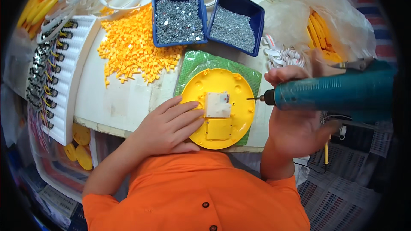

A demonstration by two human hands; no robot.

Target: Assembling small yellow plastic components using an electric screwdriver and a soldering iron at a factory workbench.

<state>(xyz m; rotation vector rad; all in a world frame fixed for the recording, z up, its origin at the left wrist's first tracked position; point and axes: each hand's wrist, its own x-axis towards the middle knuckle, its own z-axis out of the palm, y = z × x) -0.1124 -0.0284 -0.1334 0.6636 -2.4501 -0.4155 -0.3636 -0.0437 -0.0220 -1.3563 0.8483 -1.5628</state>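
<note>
Crowding the white table [120,102] on nearly every side, parts leave little free room: a heap of small yellow pieces [132,47] lies at the upper left, two blue trays of screws [205,17] stand just behind the green mat [195,62], and a white rack of wired parts [55,72] lines the left edge. The only bare stretch is the strip of table left of the mat.

On the mat, close to the table's near edge, lies the yellow disc [218,107] with a white block [217,104] and a yellow square cover on its middle. The left hand [169,126] lies flat and unclenched, fingers spread onto the disc's left side, fingertips just beside the white block. The right hand [295,119] is wrapped around a teal electric screwdriver [334,94], held level, its bit pointing left over the disc's right rim, near the block.
</note>
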